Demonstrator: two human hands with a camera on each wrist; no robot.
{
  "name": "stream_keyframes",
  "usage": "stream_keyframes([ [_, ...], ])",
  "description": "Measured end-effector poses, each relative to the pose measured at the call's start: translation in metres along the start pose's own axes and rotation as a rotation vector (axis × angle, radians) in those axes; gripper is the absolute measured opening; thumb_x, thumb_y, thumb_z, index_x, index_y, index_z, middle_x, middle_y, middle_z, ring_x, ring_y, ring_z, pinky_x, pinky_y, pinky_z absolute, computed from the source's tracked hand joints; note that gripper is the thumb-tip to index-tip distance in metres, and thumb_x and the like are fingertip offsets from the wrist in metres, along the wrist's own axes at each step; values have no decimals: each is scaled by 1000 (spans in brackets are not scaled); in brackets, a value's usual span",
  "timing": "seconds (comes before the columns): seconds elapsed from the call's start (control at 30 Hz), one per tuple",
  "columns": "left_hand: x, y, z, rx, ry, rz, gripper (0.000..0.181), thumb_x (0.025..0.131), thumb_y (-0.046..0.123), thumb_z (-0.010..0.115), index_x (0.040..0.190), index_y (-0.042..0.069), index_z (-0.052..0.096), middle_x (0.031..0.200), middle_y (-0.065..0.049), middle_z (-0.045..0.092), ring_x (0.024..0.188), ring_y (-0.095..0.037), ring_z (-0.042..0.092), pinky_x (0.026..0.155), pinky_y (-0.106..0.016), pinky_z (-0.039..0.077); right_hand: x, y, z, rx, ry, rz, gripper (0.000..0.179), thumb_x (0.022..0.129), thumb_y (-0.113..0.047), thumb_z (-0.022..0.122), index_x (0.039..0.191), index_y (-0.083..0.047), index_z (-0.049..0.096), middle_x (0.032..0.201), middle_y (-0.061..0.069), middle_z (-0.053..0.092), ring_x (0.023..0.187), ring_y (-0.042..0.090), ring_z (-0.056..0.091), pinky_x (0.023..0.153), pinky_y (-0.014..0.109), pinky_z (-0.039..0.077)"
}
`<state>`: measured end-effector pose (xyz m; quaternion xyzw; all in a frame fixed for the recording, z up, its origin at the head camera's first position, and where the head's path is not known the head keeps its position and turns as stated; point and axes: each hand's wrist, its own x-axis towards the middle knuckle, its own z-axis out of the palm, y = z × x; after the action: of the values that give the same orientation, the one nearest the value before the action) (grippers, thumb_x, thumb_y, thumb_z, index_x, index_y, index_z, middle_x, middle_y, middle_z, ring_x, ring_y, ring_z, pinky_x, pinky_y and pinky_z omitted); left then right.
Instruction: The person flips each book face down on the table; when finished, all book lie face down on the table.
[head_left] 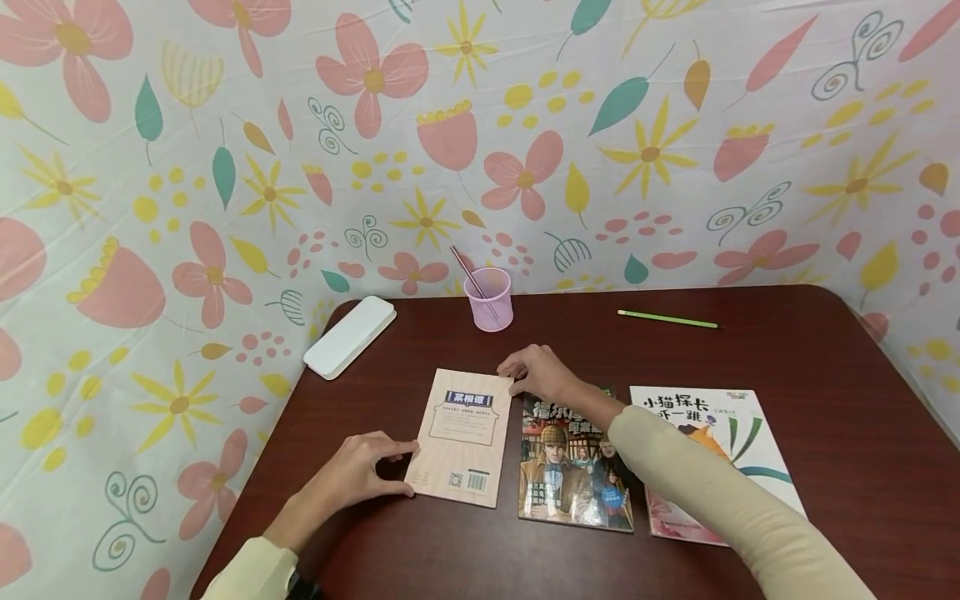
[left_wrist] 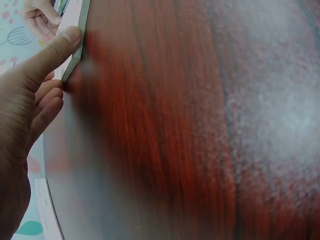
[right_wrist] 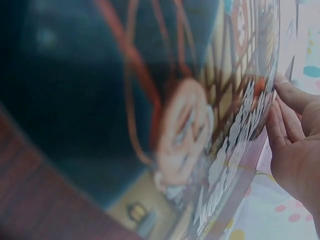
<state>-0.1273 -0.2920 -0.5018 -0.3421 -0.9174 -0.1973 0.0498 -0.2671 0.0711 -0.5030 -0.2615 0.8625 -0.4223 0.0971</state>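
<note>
A beige paperback book [head_left: 461, 457] lies on the table, tilted slightly, with a blue title box, printed text and a barcode facing up. My left hand [head_left: 358, 473] holds its lower left corner, thumb at the bottom edge and fingers at the left side. At the opposite, upper right corner, the thumb and fingers of my right hand [head_left: 542, 373] grip the book. The left wrist view shows the left thumb [left_wrist: 62, 45] against the book's edge. Under the right forearm lies a dark illustrated book [head_left: 555, 492], partly covered by the arm.
A white book with a cat picture [head_left: 757, 425] lies at the right, partly behind the right sleeve. Toward the back stand a pink cup [head_left: 491, 312] holding a pencil-like stick, a white case [head_left: 351, 336] and a green pencil [head_left: 667, 319]. A flower-patterned cloth [head_left: 525, 100] hangs behind the table.
</note>
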Motion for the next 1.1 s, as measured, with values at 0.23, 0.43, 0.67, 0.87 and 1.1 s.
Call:
stream_keyframes([
  [0.23, -1, 2, 1, 14, -3, 41, 65, 73, 46, 98, 126, 14, 80, 106, 7, 80, 86, -4, 65, 71, -22, 55, -1, -1, -1, 17, 6, 1, 34, 86, 1, 87, 119, -2, 79, 110, 8, 79, 104, 27, 72, 87, 37, 62],
  [0.43, -4, 0, 2, 44, 25, 77, 69, 73, 51, 97, 127, 12, 80, 109, 6, 80, 90, -4, 66, 74, -25, 57, 0, -3, -1, 26, 6, 17, 34, 84, 1, 89, 117, -4, 80, 109, 6, 79, 102, 24, 73, 86, 36, 62],
  [0.67, -5, -1, 5, 61, 50, 114, 73, 75, 56, 94, 129, 10, 78, 117, 5, 79, 98, -7, 68, 81, -29, 60, -1, -3, -1, 24, -4, 14, 34, 85, 0, 88, 117, -3, 80, 109, 6, 79, 102, 24, 73, 86, 37, 62],
  [0.87, -3, -2, 2, 32, 42, 83, 67, 81, 55, 91, 130, 12, 76, 122, 7, 76, 108, -10, 68, 89, -37, 60, -5, -3, -7, 51, -41, -38, 36, 91, 2, 81, 127, 2, 75, 121, 13, 77, 106, 28, 73, 89, 38, 62],
  [1.1, 10, -9, -16, 3, 116, 27, 47, 92, 33, 85, 133, 13, 74, 125, 6, 75, 111, -13, 69, 89, -42, 60, -17, -2, -26, 52, -48, -76, 44, 99, -4, 75, 141, 5, 64, 137, 18, 69, 125, 35, 67, 99, 44, 58],
])
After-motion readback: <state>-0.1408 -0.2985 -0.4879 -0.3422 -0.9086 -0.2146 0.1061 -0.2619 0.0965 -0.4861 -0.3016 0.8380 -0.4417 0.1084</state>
